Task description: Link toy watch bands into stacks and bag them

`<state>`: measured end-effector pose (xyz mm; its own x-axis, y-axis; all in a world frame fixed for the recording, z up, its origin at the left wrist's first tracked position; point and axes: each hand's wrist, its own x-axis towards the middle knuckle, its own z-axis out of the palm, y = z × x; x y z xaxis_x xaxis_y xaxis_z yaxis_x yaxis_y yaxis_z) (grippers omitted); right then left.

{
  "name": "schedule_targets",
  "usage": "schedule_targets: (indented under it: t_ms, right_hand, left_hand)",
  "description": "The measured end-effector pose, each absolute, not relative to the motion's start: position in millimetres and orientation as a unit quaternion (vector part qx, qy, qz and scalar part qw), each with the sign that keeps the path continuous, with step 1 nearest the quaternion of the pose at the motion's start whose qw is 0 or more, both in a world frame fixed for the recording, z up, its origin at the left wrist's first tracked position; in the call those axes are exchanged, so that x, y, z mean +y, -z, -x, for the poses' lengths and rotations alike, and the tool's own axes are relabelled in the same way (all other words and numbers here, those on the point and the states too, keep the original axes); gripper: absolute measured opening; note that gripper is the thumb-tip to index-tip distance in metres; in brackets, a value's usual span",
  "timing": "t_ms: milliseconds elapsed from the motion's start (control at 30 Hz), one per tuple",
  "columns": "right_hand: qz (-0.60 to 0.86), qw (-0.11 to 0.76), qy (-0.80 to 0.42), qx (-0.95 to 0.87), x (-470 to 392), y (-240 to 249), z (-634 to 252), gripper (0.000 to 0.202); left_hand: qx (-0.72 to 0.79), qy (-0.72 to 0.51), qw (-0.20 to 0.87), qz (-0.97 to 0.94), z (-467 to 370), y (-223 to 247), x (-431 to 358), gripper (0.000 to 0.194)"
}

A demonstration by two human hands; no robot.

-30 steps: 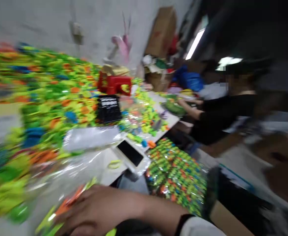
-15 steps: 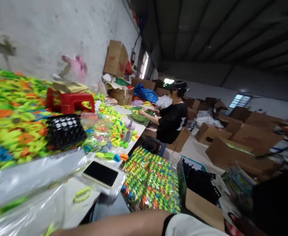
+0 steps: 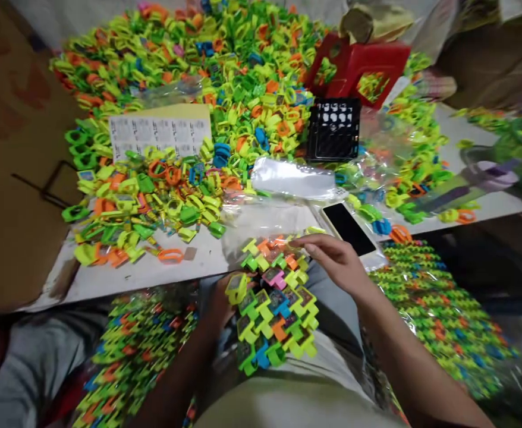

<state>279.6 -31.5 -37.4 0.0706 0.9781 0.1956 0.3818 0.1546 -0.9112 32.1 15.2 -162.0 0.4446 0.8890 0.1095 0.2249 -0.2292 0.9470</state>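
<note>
A block of toy watches (image 3: 279, 315) in yellow, green, orange, blue and pink sits in rows above my lap, tilted toward me. Dark material shows between its rows. My left hand (image 3: 225, 297) grips the left edge of this block, its fingers mostly hidden beneath. A loose yellow-green toy watch (image 3: 236, 288) lies against that hand. At the upper right of the block, my right hand (image 3: 335, 258) has thumb and index finger closed at the edge of a clear plastic bag (image 3: 265, 217), whose shiny film covers the far rows.
Loose toy watches (image 3: 243, 89) pile across the table, with a label sheet (image 3: 160, 134) among them. A red stool (image 3: 357, 65), black tray (image 3: 335, 131) and phone (image 3: 349, 229) are beyond my right hand. Bagged watch blocks (image 3: 434, 315) flank me; a cardboard box (image 3: 15, 148) stands left.
The view has swung left and down from the room and a co-worker to the table before me. Both my hands now show at a watch block; earlier only a forearm was visible.
</note>
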Motion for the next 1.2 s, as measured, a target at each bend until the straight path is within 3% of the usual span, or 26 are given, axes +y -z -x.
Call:
schedule_targets:
  t_ms: [267,467,867,1200]
  right_hand:
    - [0.572,0.463,-0.304,-0.605,-33,41,-275,0.023]
    - [0.561,0.461,-0.307,-0.616,-31,43,-274,0.023]
    - [0.563,0.418,-0.291,-0.651,-28,34,-272,0.023]
    - [0.545,0.398,-0.248,-0.695,-27,28,-267,0.023]
  left_hand:
    - [0.429,-0.337,0.483,-0.685,-35,159,20,0.019]
    - [0.397,-0.294,0.485,-0.722,-35,158,29,0.027]
    - [0.367,-0.236,0.361,-0.824,-40,155,42,0.013]
    - [0.329,-0.214,0.303,-0.868,-35,166,44,0.015]
